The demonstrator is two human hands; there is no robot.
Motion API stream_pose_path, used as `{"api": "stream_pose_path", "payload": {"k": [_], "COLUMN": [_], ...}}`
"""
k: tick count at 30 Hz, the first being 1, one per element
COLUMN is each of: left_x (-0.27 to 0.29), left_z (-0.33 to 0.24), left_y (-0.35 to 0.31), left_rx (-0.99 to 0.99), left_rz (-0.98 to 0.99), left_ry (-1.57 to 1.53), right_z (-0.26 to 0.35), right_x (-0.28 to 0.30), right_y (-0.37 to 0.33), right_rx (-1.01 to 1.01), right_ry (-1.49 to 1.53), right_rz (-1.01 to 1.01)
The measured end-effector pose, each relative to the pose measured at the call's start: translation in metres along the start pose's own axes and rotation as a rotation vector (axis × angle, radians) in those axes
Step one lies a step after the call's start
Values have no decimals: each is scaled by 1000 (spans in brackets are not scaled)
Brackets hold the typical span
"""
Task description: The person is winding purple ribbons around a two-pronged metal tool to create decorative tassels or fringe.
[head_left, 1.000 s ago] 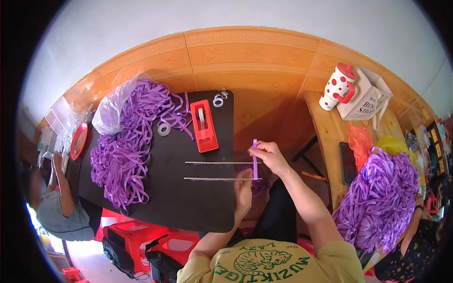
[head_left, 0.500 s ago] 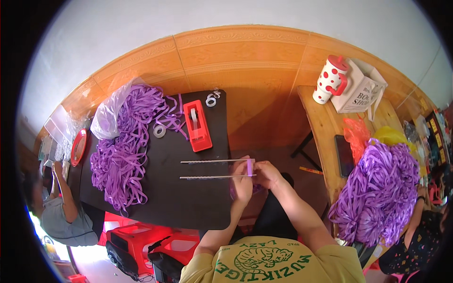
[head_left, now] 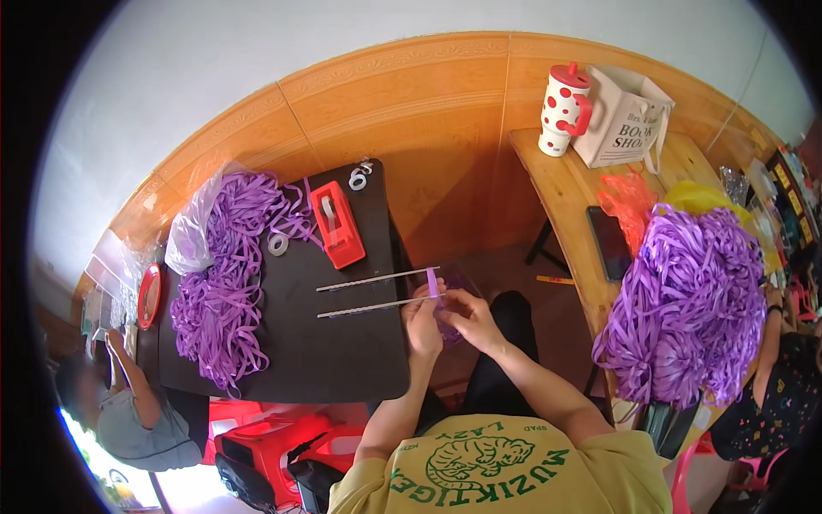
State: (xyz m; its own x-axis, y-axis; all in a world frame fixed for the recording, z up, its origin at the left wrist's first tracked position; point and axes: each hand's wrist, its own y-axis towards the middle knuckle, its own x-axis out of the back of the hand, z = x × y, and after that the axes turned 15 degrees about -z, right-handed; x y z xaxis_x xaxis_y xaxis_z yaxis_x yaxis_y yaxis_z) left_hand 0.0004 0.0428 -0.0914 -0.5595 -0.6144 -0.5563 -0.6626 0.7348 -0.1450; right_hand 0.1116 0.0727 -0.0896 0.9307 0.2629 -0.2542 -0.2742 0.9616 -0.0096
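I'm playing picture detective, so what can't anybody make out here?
All in the head view:
- Whether the right hand pinches the purple ribbon: too small, and its own fingers overlap.
- What the purplish thing below is: the hands partly cover it.
- Inside the spotted cup: its red lid hides it.
- The bottom inside the beige bag: its wall hides it.

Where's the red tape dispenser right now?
In the head view, left of centre: the red tape dispenser lies on the black table near its far right corner, right of the purple ribbon heap and beyond the two thin rods.
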Motion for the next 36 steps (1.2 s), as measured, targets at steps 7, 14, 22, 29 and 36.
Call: {"api": "stream_pose_path", "payload": {"k": [7, 14, 22, 29, 36], "left_x": [3, 6, -8, -29, -37], "left_z": [0, 2, -15, -42, -64], "left_y": [-5, -4, -32, -58, -55], "left_rx": [13, 40, 199, 229, 405], "left_rz": [-9, -31, -84, -246, -268], "left_ry": [41, 8, -61, -10, -44], "right_z": [-1, 4, 12, 25, 38], "right_x": [-12, -17, -22, -28, -32], "right_y": [-7, -14, -20, -23, -25], "right_rx": [174, 101, -89, -177, -198], "right_ry": [-148, -108, 131, 207, 195], "right_rz": [-100, -129, -122, -84, -88]}}
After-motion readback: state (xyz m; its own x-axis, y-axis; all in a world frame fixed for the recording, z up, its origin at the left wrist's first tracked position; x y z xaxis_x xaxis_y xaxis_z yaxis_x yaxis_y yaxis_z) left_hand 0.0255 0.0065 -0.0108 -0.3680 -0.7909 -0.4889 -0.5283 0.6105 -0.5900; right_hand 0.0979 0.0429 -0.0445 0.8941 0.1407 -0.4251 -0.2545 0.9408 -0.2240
